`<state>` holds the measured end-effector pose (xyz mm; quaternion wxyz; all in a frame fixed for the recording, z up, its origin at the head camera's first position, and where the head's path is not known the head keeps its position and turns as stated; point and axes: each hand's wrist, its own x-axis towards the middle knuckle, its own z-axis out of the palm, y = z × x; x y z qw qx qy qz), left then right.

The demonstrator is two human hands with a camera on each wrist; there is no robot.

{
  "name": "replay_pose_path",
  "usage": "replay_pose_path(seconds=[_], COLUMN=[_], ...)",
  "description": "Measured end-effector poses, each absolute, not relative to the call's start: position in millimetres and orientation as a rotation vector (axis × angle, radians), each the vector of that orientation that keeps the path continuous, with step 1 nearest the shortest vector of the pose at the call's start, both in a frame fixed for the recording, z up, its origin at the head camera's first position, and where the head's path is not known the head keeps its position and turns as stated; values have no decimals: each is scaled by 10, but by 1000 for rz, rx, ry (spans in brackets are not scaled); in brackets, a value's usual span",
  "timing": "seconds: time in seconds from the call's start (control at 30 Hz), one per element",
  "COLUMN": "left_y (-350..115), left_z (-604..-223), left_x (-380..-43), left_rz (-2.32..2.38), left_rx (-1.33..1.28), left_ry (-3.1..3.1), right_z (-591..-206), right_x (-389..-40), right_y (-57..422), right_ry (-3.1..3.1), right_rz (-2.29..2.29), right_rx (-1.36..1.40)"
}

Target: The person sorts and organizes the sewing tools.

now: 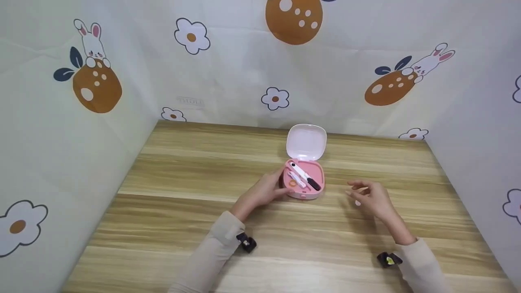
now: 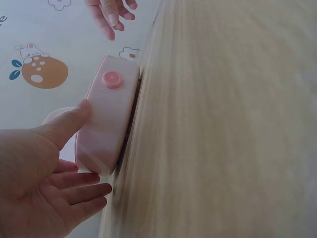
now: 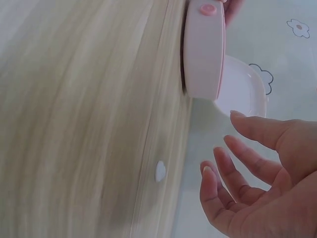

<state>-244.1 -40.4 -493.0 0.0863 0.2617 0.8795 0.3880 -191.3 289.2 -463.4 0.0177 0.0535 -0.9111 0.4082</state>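
A pink case stands on the wooden table with its white lid raised at the back. My left hand holds the case at its left side, thumb on the front wall near the corner and fingers along the side. Inside the case lie a slim white-and-black tool, a smaller whitish-purple piece and a small orange ring. To the right, my right hand hovers above the table with loosely bent fingers and nothing between them. Below it lies a small white piece.
Wooden table extends on both sides of the case and in front of it. Behind and beside it hangs a pale cloth printed with flowers, oranges and rabbits. Small black devices are strapped at both wrists.
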Motion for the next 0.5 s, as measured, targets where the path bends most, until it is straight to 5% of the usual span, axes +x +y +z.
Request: replay_pose_path(seconds=[0.5], left_y=[-400], left_z=[-4914], left_x=[-2425], left_rz=[1179], left_rx=[777], left_ry=[2628], right_z=[-4710], right_x=[-1931], right_y=[3134], right_ry=[-2897], right_rz=[1328], right_rx=[162])
